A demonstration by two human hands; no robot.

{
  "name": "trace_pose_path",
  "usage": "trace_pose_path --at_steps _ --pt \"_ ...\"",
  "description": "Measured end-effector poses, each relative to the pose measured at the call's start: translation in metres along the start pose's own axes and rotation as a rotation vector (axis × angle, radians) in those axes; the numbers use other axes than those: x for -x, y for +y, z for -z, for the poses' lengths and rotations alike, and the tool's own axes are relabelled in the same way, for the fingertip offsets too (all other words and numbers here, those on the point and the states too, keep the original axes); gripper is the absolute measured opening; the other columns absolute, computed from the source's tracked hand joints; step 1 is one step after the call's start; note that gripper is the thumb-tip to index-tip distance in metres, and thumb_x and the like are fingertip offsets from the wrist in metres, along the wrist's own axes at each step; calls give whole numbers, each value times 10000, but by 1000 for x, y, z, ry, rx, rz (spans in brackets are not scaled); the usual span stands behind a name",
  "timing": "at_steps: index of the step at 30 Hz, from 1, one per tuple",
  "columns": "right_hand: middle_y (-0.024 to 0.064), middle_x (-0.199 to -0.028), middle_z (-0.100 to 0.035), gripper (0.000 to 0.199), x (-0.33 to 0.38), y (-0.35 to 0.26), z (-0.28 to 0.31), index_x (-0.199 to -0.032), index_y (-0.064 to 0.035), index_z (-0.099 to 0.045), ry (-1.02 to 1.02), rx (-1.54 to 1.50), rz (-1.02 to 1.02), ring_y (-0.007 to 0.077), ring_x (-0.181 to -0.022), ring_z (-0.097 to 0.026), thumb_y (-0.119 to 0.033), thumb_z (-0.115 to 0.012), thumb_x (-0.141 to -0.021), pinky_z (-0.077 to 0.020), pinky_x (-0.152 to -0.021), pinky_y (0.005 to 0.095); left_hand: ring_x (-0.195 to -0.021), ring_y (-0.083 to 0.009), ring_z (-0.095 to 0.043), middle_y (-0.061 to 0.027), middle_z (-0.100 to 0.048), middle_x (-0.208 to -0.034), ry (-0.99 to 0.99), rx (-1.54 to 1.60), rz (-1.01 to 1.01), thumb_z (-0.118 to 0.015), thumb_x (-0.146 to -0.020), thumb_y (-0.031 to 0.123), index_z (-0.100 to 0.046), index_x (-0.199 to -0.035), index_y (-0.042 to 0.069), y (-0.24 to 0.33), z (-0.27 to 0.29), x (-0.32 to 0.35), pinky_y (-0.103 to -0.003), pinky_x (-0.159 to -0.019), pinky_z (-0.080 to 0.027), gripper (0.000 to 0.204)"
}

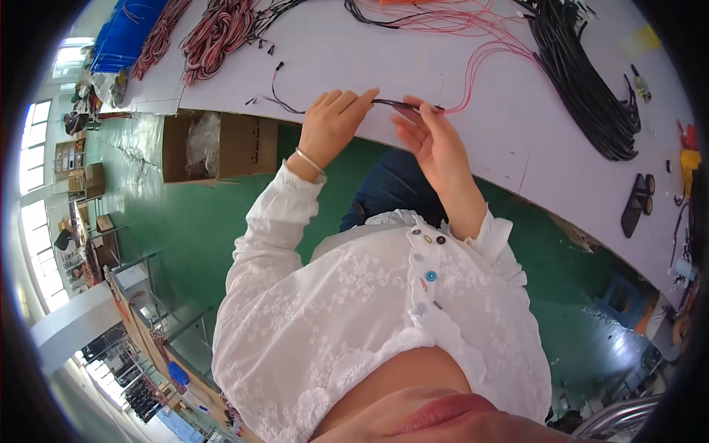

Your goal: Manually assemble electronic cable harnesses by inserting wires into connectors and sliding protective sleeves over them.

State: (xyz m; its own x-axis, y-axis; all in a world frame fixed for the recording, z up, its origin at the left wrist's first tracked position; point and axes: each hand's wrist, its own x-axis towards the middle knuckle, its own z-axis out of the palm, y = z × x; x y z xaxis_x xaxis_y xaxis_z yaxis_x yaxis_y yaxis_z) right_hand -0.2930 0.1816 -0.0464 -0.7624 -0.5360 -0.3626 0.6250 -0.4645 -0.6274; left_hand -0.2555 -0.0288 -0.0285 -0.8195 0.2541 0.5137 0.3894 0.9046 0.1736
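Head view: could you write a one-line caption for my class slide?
A thin dark cable runs from the left hand to the right hand at a pale table bearing bundled wires.

Illumination is bright and diffuse. Daylight enters through tall, white-framed windows [33, 162] at the left, where the panes overexpose to white. The glossy green floor [221, 229] returns pale reflections at the left and a hard glare patch at the lower right. The left hand [330, 122] and right hand [428, 136] are clearly lit. Fisheye distortion bends straight edges; black vignetting encloses the periphery, where fine detail softens.
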Motion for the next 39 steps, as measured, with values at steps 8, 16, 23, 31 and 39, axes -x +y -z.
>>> trace_pose_path --at_steps 8,16,23,31,39 --pt "159 -1235 -686 396 -18 4 -15 -1347 29 -573 48 32 87 195 -1071 -703 -259 -520 -1080 -595 -888 254 -686 -237 -576 -46 -610 -776 -15 75 -76 -707 -901 81 -735 -1147 100 -57 -1 -15 -347 -628 -470 248" --pt "155 -1214 -697 350 -29 -3 -20 -1290 18 -606 64 -41 67 184 -1051 -706 -235 -585 -1050 -599 -863 256 -819 -151 -659 -58 -718 -911 -199 505 215 -708 -927 50 -776 -1073 51 -77 17 -41 -265 -688 -506 161" --pt "108 -1088 -724 269 -46 -1 -20 -1183 24 -641 96 -178 -39 154 -957 -713 -187 -642 -1017 -603 -799 224 -897 -146 -662 -71 -732 -1002 -154 666 142 -717 -925 52 -779 -1081 47 -78 14 -49 -263 -776 -521 168" --pt "84 -1053 -728 218 -42 -3 -32 -1150 -2 -661 51 -108 -68 134 -940 -709 -175 -626 -1022 -596 -792 223 -787 -90 -599 -17 -707 -924 -281 995 562 -648 -987 183 -767 -1033 35 -87 15 -74 -242 -703 -463 195" --pt "124 -1130 -690 223 31 -19 -7 -1110 11 -628 -39 302 188 213 -1046 -680 -183 -527 -1061 -545 -939 350 -659 -197 -658 -55 -705 -784 264 7 497 -655 -982 375 -742 -1093 147 -207 -4 -119 -329 -638 -519 268"
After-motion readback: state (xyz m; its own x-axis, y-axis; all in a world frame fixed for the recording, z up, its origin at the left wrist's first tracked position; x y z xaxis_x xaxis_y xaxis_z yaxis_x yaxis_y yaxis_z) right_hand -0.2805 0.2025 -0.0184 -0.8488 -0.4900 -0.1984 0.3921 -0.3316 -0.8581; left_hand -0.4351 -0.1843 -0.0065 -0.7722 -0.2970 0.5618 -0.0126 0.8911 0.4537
